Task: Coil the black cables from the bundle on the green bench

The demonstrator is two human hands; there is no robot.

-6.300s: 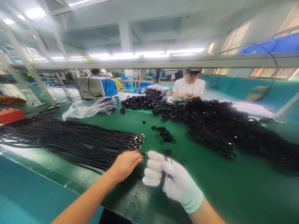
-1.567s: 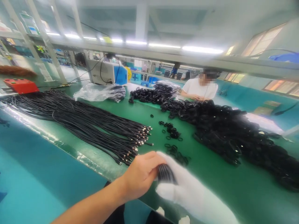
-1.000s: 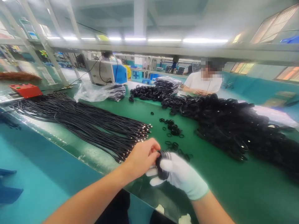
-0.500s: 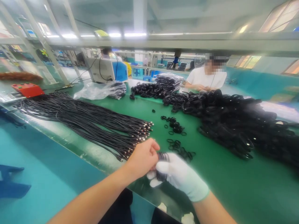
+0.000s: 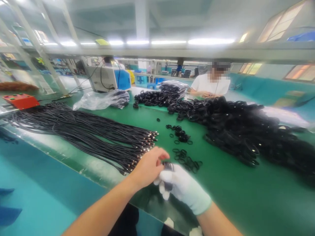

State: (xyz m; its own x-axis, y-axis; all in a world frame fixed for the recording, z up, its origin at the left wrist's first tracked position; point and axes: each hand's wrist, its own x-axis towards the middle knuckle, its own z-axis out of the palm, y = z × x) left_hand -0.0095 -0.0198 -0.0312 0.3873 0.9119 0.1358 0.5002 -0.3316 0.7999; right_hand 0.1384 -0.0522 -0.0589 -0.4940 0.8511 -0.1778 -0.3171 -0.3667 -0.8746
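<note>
White-gloved, my right hand [image 5: 178, 182] is closed around a stack of black rings [image 5: 168, 166] above the near edge of the green table [image 5: 221, 209]. My left hand [image 5: 149, 167], bare, touches the stack from the left with its fingers curled; whether it pinches a ring is too small to tell. Just behind my left hand lie the metal tips of a long bundle of black cables [image 5: 98, 131]. Small loose black rings [image 5: 188, 160] lie on the green surface beyond my right hand.
A big heap of black coils [image 5: 236, 127] covers the right and back. Behind the cables are a clear plastic bag [image 5: 98, 100], a red control box [image 5: 21, 101] and a grey-blue machine [image 5: 108, 78]. Across the table sits a person in white [image 5: 211, 86]. A rail spans overhead.
The fingers of my left hand have lifted and spread a little at the stack. The view has shifted slightly, so the table's contents appear further left.
</note>
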